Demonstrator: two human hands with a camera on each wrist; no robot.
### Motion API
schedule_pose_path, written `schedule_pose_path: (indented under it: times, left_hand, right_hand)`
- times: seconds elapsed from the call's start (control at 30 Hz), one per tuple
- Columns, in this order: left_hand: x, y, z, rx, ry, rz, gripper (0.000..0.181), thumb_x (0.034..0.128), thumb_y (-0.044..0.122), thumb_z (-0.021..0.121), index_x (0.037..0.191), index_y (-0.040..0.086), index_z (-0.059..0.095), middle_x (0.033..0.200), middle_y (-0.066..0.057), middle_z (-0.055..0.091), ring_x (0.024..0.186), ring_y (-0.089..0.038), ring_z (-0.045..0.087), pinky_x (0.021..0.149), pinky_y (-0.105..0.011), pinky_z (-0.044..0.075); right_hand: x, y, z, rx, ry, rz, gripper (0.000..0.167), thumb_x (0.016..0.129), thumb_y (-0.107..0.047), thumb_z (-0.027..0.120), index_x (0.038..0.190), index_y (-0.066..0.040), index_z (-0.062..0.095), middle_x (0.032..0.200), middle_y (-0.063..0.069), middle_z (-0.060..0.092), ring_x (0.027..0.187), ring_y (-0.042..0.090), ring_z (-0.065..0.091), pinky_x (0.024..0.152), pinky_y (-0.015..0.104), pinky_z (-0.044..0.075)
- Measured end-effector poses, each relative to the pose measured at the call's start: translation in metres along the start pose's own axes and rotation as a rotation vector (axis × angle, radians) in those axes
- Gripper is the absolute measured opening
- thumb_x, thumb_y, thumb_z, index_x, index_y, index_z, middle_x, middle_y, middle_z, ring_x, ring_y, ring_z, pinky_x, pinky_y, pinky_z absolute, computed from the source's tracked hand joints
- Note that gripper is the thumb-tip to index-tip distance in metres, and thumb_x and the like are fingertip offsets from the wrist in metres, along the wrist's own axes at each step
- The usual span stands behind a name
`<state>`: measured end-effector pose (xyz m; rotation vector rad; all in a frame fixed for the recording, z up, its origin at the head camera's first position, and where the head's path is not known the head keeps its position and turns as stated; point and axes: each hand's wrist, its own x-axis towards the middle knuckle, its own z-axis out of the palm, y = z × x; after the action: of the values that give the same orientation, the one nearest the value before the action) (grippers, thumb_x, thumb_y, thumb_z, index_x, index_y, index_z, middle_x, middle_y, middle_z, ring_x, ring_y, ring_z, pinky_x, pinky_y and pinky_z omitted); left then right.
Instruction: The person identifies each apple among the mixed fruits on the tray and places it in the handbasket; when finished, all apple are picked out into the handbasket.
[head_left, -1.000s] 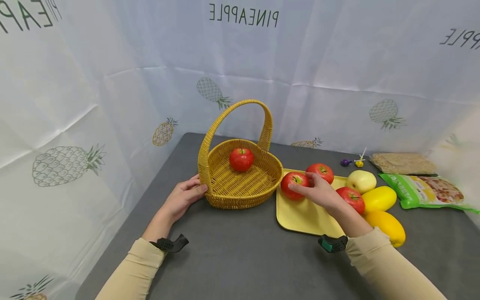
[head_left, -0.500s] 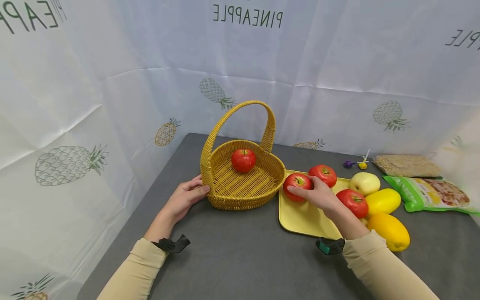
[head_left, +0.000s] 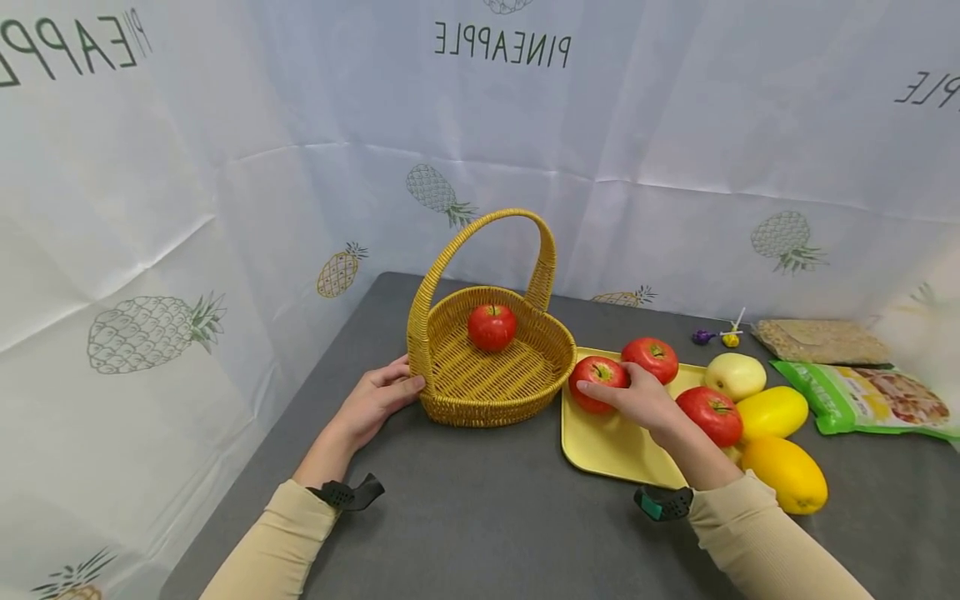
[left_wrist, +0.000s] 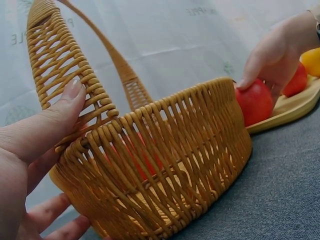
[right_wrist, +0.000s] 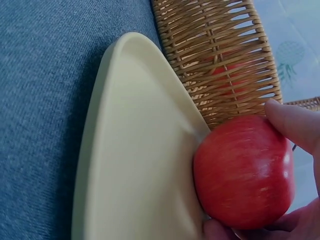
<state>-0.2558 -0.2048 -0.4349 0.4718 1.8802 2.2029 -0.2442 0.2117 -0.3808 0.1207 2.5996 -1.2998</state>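
A golden woven basket point(head_left: 487, 412) with a tall arched handle stands on the table, one red apple point(head_left: 492, 327) inside. My left hand point(head_left: 378, 402) holds its left end. In the left wrist view the thumb point(left_wrist: 67, 102) lies against the handle's base, and the other fingers spread along the outer wall. My right hand point(head_left: 645, 400) grips another red apple point(head_left: 592, 390) at the left end of a yellow tray point(head_left: 607, 450). Close up in the right wrist view, thumb and fingers sit around this apple point(right_wrist: 245, 172), low beside the tray's rim and basket wall.
Two more red apples, one behind point(head_left: 651, 358) and one right point(head_left: 711, 417), sit by the tray. Beside them are a pale green fruit point(head_left: 735, 377) and yellow fruits point(head_left: 783, 475). A green food packet point(head_left: 870, 398), a tan pouch point(head_left: 821, 342) and small wrapped lollipops point(head_left: 705, 337) lie farther right.
The whole head view has shifted slightly. Both hands keep their places on the basket and the apple, and the objects stay where they were on the table.
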Motion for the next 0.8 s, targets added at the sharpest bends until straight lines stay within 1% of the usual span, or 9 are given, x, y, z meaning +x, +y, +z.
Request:
schedule_pose_path:
  times: [0.13, 0.27, 0.4, 0.53, 0.67, 0.8]
  left_hand:
    - [0.000, 0.001, 0.000, 0.000, 0.008, -0.002, 0.010, 0.1011, 0.011, 0.066, 0.106, 0.006, 0.074, 0.167, -0.012, 0.024, 0.152, -0.029, 0.022, 0.100, -0.030, 0.051]
    - [0.000, 0.001, 0.000, -0.003, 0.002, -0.001, 0.011, 0.1009, 0.012, 0.067, 0.106, 0.005, 0.074, 0.167, -0.012, 0.022, 0.153, -0.030, 0.020, 0.100, -0.030, 0.051]
    - [-0.001, 0.001, 0.001, 0.000, -0.001, -0.006, 0.011, 0.1008, 0.012, 0.067, 0.106, 0.005, 0.073, 0.167, -0.012, 0.022, 0.153, -0.030, 0.020, 0.100, -0.029, 0.051]
    - [-0.001, 0.001, 0.001, -0.004, -0.007, 0.001, 0.012, 0.1010, 0.012, 0.067, 0.108, 0.005, 0.073, 0.167, -0.012, 0.021, 0.153, -0.030, 0.019, 0.101, -0.029, 0.050]
    - [-0.002, 0.001, 0.002, -0.003, -0.009, 0.002, 0.012, 0.1011, 0.012, 0.067, 0.109, 0.004, 0.073, 0.167, -0.012, 0.022, 0.153, -0.030, 0.019, 0.101, -0.030, 0.050]
    - [-0.003, 0.002, 0.002, 0.000, -0.006, -0.002, 0.014, 0.1010, 0.013, 0.067, 0.109, 0.004, 0.073, 0.167, -0.012, 0.022, 0.153, -0.029, 0.020, 0.101, -0.030, 0.050]
  right_hand:
    - [-0.001, -0.001, 0.000, 0.019, 0.005, -0.005, 0.100, 0.086, -0.059, 0.077, 0.149, 0.006, 0.034, 0.138, 0.024, 0.048, 0.123, 0.038, 0.047, 0.099, 0.050, 0.045]
    - [-0.002, -0.001, 0.000, 0.042, 0.011, -0.003, 0.092, 0.088, -0.056, 0.078, 0.144, 0.006, 0.039, 0.136, 0.023, 0.050, 0.119, 0.037, 0.049, 0.094, 0.046, 0.048]
    - [-0.003, -0.003, -0.002, 0.080, 0.022, 0.002, 0.093, 0.089, -0.055, 0.077, 0.146, 0.007, 0.037, 0.137, 0.023, 0.050, 0.120, 0.036, 0.050, 0.092, 0.043, 0.052]
    - [-0.005, -0.007, -0.004, 0.113, 0.028, 0.001, 0.094, 0.089, -0.055, 0.076, 0.147, 0.007, 0.036, 0.138, 0.023, 0.050, 0.119, 0.034, 0.052, 0.090, 0.041, 0.054]
    - [-0.006, -0.010, -0.006, 0.130, 0.022, -0.010, 0.089, 0.090, -0.053, 0.076, 0.147, 0.005, 0.038, 0.136, 0.021, 0.052, 0.117, 0.031, 0.054, 0.089, 0.039, 0.055]
    - [-0.008, -0.014, -0.009, 0.136, 0.022, -0.021, 0.086, 0.091, -0.052, 0.076, 0.146, 0.004, 0.039, 0.136, 0.020, 0.053, 0.117, 0.030, 0.055, 0.091, 0.041, 0.055]
